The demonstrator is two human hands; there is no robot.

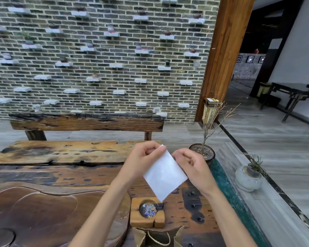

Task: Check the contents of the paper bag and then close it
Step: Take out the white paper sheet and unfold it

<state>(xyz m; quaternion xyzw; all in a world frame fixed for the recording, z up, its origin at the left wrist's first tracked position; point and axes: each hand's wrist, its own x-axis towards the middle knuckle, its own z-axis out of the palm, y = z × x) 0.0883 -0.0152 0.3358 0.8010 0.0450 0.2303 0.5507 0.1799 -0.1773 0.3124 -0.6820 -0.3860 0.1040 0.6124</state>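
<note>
A brown paper bag with a twine handle stands open at the bottom edge of the view, on the dark wooden table. Only its top shows, and its inside is hidden. Above the table I hold up a flat white square packet, tilted like a diamond. My left hand pinches the packet's top corner between thumb and fingers. My right hand touches the packet's upper right edge with curled fingers.
A wooden block with a round metal-lined hollow sits just behind the bag. A carved wooden tea tray fills the table's left. A potted bare twig and a round stone pot stand to the right. A bench lies beyond.
</note>
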